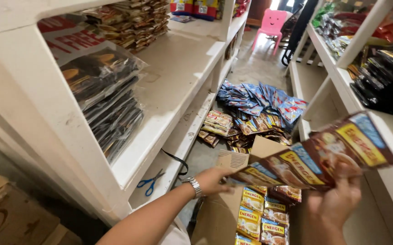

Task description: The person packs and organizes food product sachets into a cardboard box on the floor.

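- The right hand (pixel 335 202) has its fingers closed around one end of a brown sachet strip (pixel 314 156), which stretches leftwards.
- The left hand (pixel 212 179) pinches the strip's far end, apparently between thumb and fingers.
- An open cardboard box (pixel 219 213) of sachets sits below both hands.

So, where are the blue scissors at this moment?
The blue scissors lie on the lower white shelf at the left, beside a black strap, just left of the left hand with the wristwatch.
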